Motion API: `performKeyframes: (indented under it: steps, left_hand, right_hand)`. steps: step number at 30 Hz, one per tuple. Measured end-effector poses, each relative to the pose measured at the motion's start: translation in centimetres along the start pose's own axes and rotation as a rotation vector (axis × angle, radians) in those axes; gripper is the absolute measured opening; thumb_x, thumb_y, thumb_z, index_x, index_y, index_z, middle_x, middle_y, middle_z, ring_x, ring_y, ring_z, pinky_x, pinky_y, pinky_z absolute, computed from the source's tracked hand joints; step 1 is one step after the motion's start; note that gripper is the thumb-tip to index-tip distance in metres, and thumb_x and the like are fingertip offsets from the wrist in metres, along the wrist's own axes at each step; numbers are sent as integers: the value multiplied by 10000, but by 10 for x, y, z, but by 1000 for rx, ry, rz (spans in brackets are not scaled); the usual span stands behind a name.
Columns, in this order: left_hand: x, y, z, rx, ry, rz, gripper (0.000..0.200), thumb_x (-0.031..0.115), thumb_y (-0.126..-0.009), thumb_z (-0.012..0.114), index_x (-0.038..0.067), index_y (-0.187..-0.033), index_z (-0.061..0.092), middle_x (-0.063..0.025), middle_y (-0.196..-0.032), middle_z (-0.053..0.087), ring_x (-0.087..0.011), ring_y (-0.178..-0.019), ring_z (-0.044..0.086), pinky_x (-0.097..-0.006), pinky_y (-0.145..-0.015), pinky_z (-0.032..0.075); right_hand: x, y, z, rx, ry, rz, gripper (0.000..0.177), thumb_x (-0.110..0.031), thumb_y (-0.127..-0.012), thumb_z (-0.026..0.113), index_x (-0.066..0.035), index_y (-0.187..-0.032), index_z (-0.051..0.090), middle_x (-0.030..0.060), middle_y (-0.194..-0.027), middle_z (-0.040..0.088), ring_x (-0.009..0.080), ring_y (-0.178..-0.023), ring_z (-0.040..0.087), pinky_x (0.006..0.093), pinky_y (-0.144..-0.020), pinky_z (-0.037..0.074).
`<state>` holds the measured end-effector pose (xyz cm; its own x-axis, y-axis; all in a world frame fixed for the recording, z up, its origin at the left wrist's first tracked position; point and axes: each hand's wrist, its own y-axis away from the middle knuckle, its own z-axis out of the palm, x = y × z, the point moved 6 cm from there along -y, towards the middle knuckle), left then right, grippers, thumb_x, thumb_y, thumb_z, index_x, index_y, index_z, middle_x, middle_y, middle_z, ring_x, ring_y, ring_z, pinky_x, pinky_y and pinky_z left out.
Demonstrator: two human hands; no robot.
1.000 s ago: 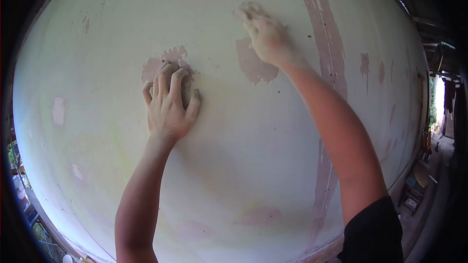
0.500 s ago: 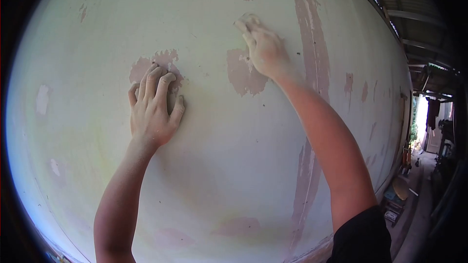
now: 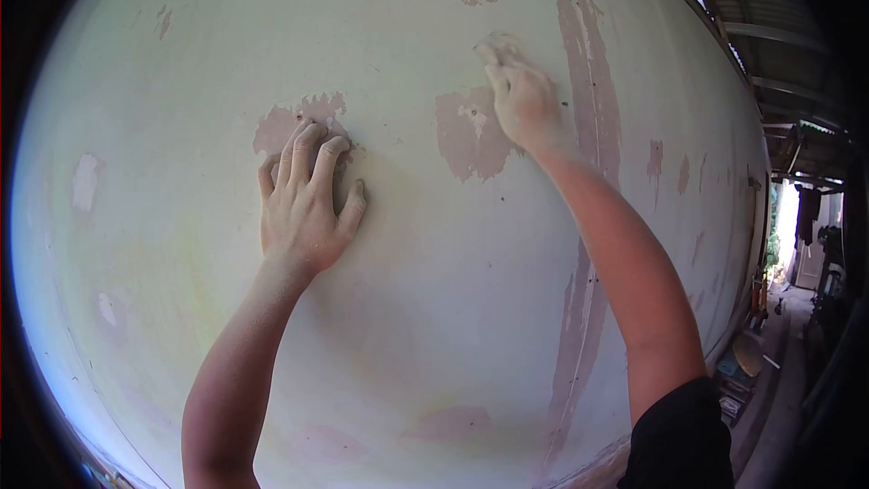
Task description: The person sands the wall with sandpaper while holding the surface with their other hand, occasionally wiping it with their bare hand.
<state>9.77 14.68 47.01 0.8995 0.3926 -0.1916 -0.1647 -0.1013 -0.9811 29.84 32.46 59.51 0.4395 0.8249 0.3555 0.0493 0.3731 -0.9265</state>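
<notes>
A large pale greenish-white surface (image 3: 434, 308) with pinkish-brown patches fills most of the view. My left hand (image 3: 308, 199) rests on it with fingers apart and bent, the fingertips at the lower edge of a ragged patch (image 3: 276, 127); nothing is in it. Higher up and to the right, my right hand (image 3: 522, 95) presses against the surface, beside the upper right of another patch (image 3: 466, 149). Its fingers are bent together and blurred, and what they hold, if anything, cannot be made out. Pale dust coats both hands.
A long pinkish strip (image 3: 593, 118) runs down the surface right of my right hand. At the far right are a corrugated roof (image 3: 778, 0), dark hanging cloth (image 3: 807, 213), a narrow walkway (image 3: 787, 335) and assorted items low beside the surface.
My right hand has moved right along the surface, uncovering more of the patch beside it. My left hand stays near its patch, and the whole view has shifted slightly.
</notes>
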Motion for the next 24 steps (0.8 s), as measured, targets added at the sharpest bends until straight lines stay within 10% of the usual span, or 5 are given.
performKeyframes:
  steps: [8, 14, 18, 24]
  left_hand:
    - [2, -3, -4, 31, 18, 10, 470, 284, -901, 649, 144, -1334, 530, -84, -1458, 468, -261, -1433, 412, -476, -1195, 243]
    - [1, -3, -5, 22, 23, 18, 445, 267, -908, 633, 136, -1323, 542, -90, -1457, 482, -267, -1421, 427, -473, -1190, 250]
    - [1, 0, -6, 39, 17, 37, 432, 263, -910, 631, 132, -1313, 547, -88, -1454, 489, -270, -1414, 435, -471, -1185, 260]
    - [0, 0, -5, 53, 11, 2, 412, 252, -903, 635, 125, -1287, 560, -80, -1448, 500, -284, -1402, 443, -471, -1180, 271]
  right_hand:
    - [-27, 55, 15, -211, -194, -235, 329, -225, -1070, 525, -134, -1344, 684, 146, -1449, 610, 318, -1391, 535, 436, -1111, 482]
    - [-4, -17, 7, -256, 60, 286, 419, -260, -1116, 335, -147, -1411, 610, 130, -1405, 638, 357, -1326, 568, 441, -1107, 495]
    - [-74, 32, 41, -119, -18, -238, 390, -241, -1103, 411, -63, -1341, 665, 205, -1401, 630, 344, -1388, 536, 430, -1156, 458]
    - [-60, 48, 24, -173, -72, -299, 359, -210, -1087, 467, -25, -1303, 685, 185, -1410, 631, 334, -1394, 536, 417, -1150, 473]
